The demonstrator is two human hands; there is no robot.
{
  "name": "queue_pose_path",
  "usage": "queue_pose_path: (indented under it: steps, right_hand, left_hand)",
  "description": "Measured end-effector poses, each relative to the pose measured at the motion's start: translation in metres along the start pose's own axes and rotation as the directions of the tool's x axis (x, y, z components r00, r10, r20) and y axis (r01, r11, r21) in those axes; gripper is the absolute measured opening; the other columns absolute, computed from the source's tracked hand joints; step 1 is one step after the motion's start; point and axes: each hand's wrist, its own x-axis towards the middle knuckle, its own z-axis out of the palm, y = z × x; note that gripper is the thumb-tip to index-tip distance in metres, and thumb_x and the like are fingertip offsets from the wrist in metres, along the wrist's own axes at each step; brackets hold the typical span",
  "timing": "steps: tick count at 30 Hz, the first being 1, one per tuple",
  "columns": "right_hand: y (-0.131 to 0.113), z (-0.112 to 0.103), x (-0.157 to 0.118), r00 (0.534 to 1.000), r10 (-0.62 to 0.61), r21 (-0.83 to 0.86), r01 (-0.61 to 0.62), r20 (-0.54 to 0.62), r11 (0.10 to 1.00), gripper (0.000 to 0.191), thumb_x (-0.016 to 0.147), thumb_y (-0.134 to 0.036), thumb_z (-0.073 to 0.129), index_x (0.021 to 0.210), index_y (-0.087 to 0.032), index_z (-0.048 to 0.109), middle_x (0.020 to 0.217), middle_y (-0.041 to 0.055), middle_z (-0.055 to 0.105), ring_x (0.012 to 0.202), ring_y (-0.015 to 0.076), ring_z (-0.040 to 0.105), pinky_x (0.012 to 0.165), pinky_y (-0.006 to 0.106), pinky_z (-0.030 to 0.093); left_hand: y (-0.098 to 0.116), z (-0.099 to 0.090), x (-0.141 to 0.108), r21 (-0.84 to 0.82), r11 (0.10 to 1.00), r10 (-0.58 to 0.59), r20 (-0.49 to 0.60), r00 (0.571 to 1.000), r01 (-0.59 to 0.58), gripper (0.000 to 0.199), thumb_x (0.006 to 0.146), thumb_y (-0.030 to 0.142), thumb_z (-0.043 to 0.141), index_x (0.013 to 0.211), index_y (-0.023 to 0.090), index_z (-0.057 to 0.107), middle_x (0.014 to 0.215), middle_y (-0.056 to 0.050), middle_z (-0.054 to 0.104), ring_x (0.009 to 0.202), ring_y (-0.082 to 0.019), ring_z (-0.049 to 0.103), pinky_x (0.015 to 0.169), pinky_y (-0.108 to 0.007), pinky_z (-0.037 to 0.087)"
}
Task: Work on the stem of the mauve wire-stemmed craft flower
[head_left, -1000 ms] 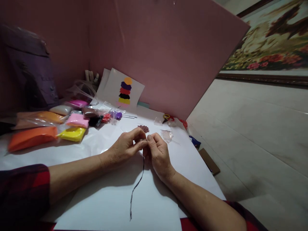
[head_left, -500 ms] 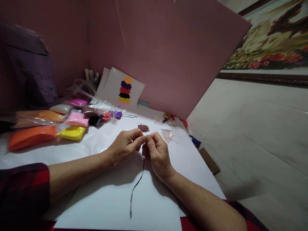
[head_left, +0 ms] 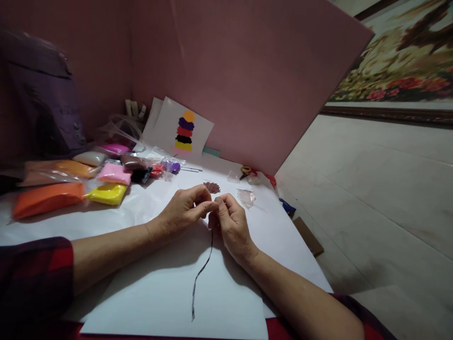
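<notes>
head: thin wavy dark strand (head_left: 203, 269)

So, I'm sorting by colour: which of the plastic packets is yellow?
The yellow packet right of the large orange packet, in front of the light pink packet; others show different colours.

Dim light casts soft shadows on the paper (head_left: 230, 302); the purple bag (head_left: 53, 106) blurs.

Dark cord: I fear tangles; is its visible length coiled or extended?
Extended: the dark cord forms one gentle curve, no visible loops.
</notes>
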Motion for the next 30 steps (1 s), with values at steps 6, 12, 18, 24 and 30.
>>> queue_pose_path:
  steps: [6, 12, 18, 24, 30]
  right_hand:
    - [-0.0008, -0.0001, 0.002, 1.0, 0.019, 0.01, -0.02, 0.012, 1.0, 0.03, 0.096, -0.044, 0.048, 0.077, -0.021, 0.046, 0.05, -0.0069, 0.052, 0.036, 0.0069, 0.041, 0.037, 0.02, 0.031]
    - [0.0003, -0.0012, 0.0014, 0.999, 0.032, 0.003, -0.032, 0.021, 0.999, 0.03, 0.096, -0.043, 0.048, 0.076, -0.021, 0.047, 0.051, -0.0065, 0.052, 0.037, 0.0064, 0.041, 0.037, 0.019, 0.031]
    - [0.0005, -0.0015, 0.0021, 0.999, 0.038, 0.01, -0.038, 0.027, 0.999, 0.031, 0.097, -0.043, 0.047, 0.075, -0.021, 0.047, 0.049, -0.0069, 0.051, 0.035, 0.0068, 0.04, 0.036, 0.019, 0.03]
    - [0.0, -0.001, 0.0019, 0.999, 0.033, -0.002, -0.033, 0.027, 0.999, 0.03, 0.097, -0.041, 0.046, 0.075, -0.021, 0.046, 0.048, -0.0071, 0.051, 0.034, 0.007, 0.04, 0.034, 0.018, 0.031]
    - [-0.0011, -0.0008, 0.0019, 0.998, 0.055, 0.005, -0.055, 0.037, 0.998, 0.028, 0.097, -0.038, 0.046, 0.075, -0.021, 0.045, 0.048, -0.0081, 0.051, 0.031, 0.0065, 0.039, 0.03, 0.017, 0.031]
  left_hand:
    - [0.0002, 0.0001, 0.0, -0.014, 1.0, 0.007, 0.004, 1.0, -0.007, 0.018, 0.08, 0.029, 0.057, 0.067, 0.016, 0.056, 0.054, 0.004, 0.055, 0.051, -0.009, 0.048, 0.05, -0.021, 0.037]
    - [-0.0007, 0.0002, -0.0001, -0.009, 1.0, 0.02, 0.018, 1.0, -0.019, 0.019, 0.081, 0.03, 0.057, 0.067, 0.016, 0.056, 0.054, 0.004, 0.055, 0.051, -0.009, 0.048, 0.051, -0.021, 0.037]
    - [-0.0008, -0.0002, -0.0002, 0.012, 1.0, 0.018, 0.023, 1.0, -0.018, 0.021, 0.082, 0.031, 0.056, 0.067, 0.016, 0.056, 0.054, 0.004, 0.056, 0.052, -0.009, 0.048, 0.051, -0.022, 0.037]
    - [-0.0023, -0.0001, -0.0001, 0.038, 0.999, 0.015, 0.039, 0.999, -0.017, 0.024, 0.084, 0.034, 0.055, 0.068, 0.016, 0.056, 0.055, 0.004, 0.055, 0.052, -0.01, 0.048, 0.053, -0.023, 0.038]
    - [-0.0002, 0.0004, -0.0003, 0.067, 0.998, 0.004, 0.043, 0.999, -0.007, 0.028, 0.086, 0.037, 0.053, 0.067, 0.017, 0.054, 0.055, 0.003, 0.055, 0.053, -0.01, 0.048, 0.053, -0.023, 0.037]
